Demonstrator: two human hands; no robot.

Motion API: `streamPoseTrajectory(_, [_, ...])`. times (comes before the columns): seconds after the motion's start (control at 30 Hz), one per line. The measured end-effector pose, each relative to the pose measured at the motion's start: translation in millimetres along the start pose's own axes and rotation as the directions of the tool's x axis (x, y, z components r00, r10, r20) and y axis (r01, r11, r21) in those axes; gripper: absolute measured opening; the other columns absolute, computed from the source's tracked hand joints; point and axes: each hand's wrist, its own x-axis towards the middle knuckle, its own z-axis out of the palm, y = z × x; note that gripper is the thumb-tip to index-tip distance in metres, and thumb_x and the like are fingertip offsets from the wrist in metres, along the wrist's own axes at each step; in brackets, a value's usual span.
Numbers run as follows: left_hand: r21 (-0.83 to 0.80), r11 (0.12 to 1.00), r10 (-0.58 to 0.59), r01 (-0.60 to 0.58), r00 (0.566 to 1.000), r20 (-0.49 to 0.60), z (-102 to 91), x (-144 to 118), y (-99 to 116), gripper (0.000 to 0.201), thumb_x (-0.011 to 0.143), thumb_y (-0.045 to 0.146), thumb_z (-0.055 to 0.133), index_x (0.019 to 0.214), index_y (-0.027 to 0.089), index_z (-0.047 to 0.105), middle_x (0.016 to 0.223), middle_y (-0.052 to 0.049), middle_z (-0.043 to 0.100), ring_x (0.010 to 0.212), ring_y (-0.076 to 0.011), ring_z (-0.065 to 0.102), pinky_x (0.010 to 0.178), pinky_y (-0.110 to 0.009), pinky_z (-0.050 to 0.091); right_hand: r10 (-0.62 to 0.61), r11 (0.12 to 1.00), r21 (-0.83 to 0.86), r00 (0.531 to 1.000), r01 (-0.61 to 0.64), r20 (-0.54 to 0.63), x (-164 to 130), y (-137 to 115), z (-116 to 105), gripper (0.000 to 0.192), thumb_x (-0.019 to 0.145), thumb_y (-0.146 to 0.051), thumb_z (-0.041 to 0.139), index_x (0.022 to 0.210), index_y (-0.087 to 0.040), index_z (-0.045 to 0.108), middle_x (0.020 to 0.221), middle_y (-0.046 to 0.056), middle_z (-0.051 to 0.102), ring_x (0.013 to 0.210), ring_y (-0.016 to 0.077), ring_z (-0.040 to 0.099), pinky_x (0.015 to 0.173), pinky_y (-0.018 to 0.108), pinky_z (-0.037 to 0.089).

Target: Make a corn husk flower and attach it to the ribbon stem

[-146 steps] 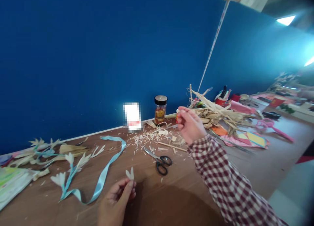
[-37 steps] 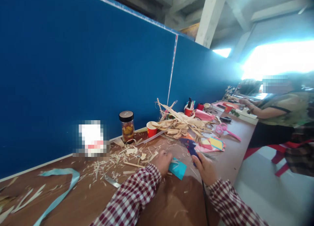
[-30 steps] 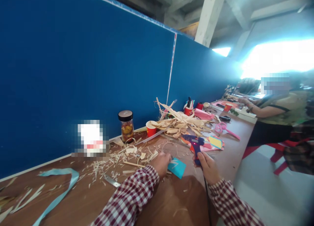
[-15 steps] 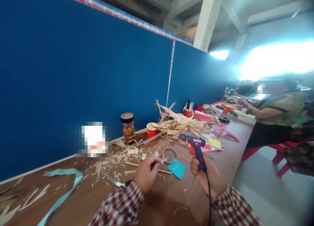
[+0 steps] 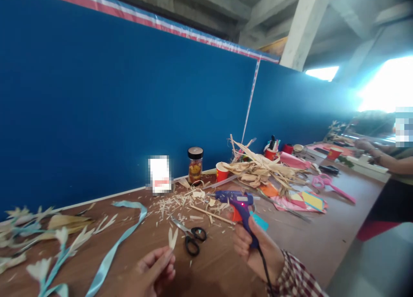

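Pinched between the thumb and fingers of my left hand (image 5: 155, 267) is a small pale husk piece (image 5: 173, 237), split into two pointed tips. My right hand (image 5: 254, 249) is wrapped round the handle of a dark blue glue gun (image 5: 243, 202), whose red light glows; its nozzle points left and its black cord (image 5: 265, 269) hangs down. Between the hands, black-handled scissors (image 5: 190, 236) lie open on the brown table (image 5: 213, 271). Behind the glue gun shows part of a blue paper piece (image 5: 260, 221).
Left lie a light blue ribbon (image 5: 111, 249) and husk flowers on blue stems (image 5: 60, 254). At the back stand a dark-lidded jar (image 5: 195, 167) and a red cup (image 5: 221, 172), beside a dried husk pile (image 5: 261, 165). Pink scissors (image 5: 332, 187) lie right; another person's arm (image 5: 387, 159) is beyond.
My view has swung left, bringing the husk flowers into sight. My left hand has moved left and down from the middle of the table, and the husk piece now shows plainly. The glue gun stays in my right hand.
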Motion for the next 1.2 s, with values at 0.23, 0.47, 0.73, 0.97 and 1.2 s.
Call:
streamPoseTrajectory(0.23, [-0.102,0.993,0.059,-0.06,0.998,-0.013,2.4,-12,5,0.035,0.045,0.025,0.081,0.073,0.015,0.061,0.061,0.0,0.063,0.049,-0.0079,0.056,0.051,-0.018,0.049,-0.026,0.953,-0.302,0.999,0.018,-0.024,28,45,21,0.025,0.073,-0.037,0.063,0.077,-0.016,0.052,0.052,-0.005,0.044,0.044,0.0051,0.037,0.043,0.017,0.03])
streamPoseTrajectory(0.47, [0.115,0.975,0.18,-0.189,0.98,0.081,-7.0,8,-11,0.021,0.065,0.035,0.065,0.071,0.016,0.058,0.06,0.002,0.058,0.048,-0.0079,0.051,0.049,-0.02,0.041,-0.1,0.869,-0.491,0.994,0.066,-0.043,52,65,34,0.029,0.073,-0.04,0.061,0.066,-0.017,0.043,0.05,-0.006,0.043,0.041,0.005,0.036,0.039,0.018,0.029])
streamPoseTrajectory(0.73, [0.879,0.32,0.473,-0.353,0.863,0.175,-59.3,26,8,0.024,0.071,0.027,0.051,0.088,0.015,0.063,0.063,-0.002,0.063,0.061,-0.0174,0.058,0.059,-0.026,0.04,-0.155,0.696,-0.704,0.987,0.139,0.041,67,64,-6,0.026,0.074,-0.04,0.059,0.082,-0.017,0.051,0.052,-0.005,0.043,0.045,0.0075,0.037,0.04,0.019,0.031])
streamPoseTrajectory(0.97, [0.941,0.199,0.595,-0.274,0.796,0.106,-53.0,20,16,0.023,0.076,0.036,0.047,0.081,0.022,0.065,0.077,-0.003,0.066,0.07,-0.0178,0.059,0.066,-0.028,0.039,-0.172,0.7,-0.701,0.985,0.135,0.018,68,76,-19,0.024,0.076,-0.04,0.057,0.079,-0.017,0.05,0.052,-0.005,0.043,0.045,0.0081,0.037,0.041,0.02,0.033])
streamPoseTrajectory(1.2, [0.261,0.915,0.297,-0.307,0.952,0.078,24.0,27,12,0.024,0.06,0.035,0.068,0.07,0.014,0.066,0.055,0.001,0.059,0.046,-0.0089,0.047,0.044,-0.02,0.036,-0.211,0.643,-0.757,0.977,0.112,-0.034,63,79,-20,0.025,0.076,-0.038,0.058,0.084,-0.015,0.053,0.052,-0.005,0.045,0.045,0.0079,0.038,0.042,0.02,0.033])
